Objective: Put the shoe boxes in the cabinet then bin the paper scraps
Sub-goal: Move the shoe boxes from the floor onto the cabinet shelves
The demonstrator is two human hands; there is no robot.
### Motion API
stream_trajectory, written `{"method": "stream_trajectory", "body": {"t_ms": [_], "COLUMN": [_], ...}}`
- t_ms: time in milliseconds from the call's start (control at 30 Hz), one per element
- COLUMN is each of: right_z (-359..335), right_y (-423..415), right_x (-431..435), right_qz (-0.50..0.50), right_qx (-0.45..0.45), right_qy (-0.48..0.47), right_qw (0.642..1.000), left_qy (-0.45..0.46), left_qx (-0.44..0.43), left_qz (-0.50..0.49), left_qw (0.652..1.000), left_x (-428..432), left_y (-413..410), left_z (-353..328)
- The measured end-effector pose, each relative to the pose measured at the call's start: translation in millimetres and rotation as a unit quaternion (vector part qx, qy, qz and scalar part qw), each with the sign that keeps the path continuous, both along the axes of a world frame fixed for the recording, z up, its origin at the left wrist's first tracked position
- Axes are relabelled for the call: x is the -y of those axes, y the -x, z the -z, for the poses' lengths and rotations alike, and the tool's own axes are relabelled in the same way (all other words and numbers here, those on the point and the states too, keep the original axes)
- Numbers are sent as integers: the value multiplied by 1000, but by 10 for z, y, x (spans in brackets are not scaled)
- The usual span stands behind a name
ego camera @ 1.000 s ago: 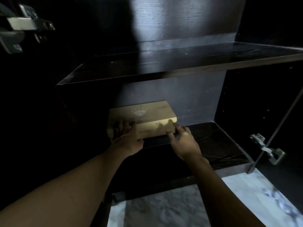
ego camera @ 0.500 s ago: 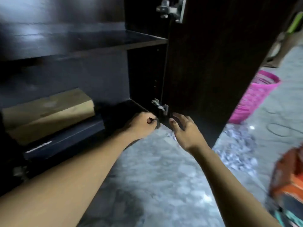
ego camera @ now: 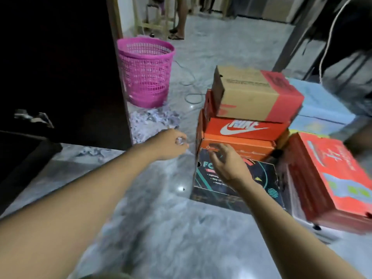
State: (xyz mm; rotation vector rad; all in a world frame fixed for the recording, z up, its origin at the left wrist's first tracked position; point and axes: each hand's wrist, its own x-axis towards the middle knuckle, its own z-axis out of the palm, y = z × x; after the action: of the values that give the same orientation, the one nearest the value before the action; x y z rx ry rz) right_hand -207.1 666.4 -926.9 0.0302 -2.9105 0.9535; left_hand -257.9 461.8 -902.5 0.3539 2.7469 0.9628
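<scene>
Several shoe boxes (ego camera: 249,93) wait stacked, paper scraps (ego camera: 155,119) unbinned. My right hand (ego camera: 225,164) hovers slack and empty; my left hand (ego camera: 169,143) is too blurred to tell.

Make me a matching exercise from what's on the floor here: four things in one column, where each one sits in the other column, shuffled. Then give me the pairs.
Things
1 pink basket
2 paper scraps
3 Nike box
4 dark box with teal print

Places
A lowest in its stack, on the floor
B loose heap at the basket's foot
C upright beside the dark cabinet
D directly under the brown box with the red end

Pairs: 1-C, 2-B, 3-D, 4-A
</scene>
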Motion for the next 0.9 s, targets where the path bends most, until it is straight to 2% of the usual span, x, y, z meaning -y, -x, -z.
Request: {"method": "stream_trajectory", "body": {"t_ms": [133, 200, 267, 367, 567, 633, 767, 900], "right_z": [407, 596, 768, 982, 1256, 1300, 1324, 1424], "right_y": [-58, -103, -138, -193, -329, -375, -426, -438], "right_x": [-670, -847, -1078, -1364, -1564, -1594, -1571, -1456], "right_qz": [121, 161, 202, 268, 352, 372, 381, 385], "right_qx": [86, 123, 143, 168, 187, 161, 104, 98], "right_qy": [-20, -26, -23, -20, 53, 78, 122, 293], "right_qw": [989, 979, 969, 949, 915, 911, 911, 869], "left_qy": [170, 200, 158, 23, -122, -118, -39, -46], "left_qx": [81, 114, 143, 183, 191, 170, 121, 145], "left_qz": [67, 53, 36, -6, -161, -220, -302, -348], "left_qw": [980, 972, 976, 983, 961, 953, 945, 925], "left_x": [-462, -571, -791, -1044, -1185, -1189, -932, -560], "left_y": [226, 292, 254, 49, -194, -250, -325, -389], "left_z": [71, 214, 409, 878, 1462, 1479, 1518, 1578]}}
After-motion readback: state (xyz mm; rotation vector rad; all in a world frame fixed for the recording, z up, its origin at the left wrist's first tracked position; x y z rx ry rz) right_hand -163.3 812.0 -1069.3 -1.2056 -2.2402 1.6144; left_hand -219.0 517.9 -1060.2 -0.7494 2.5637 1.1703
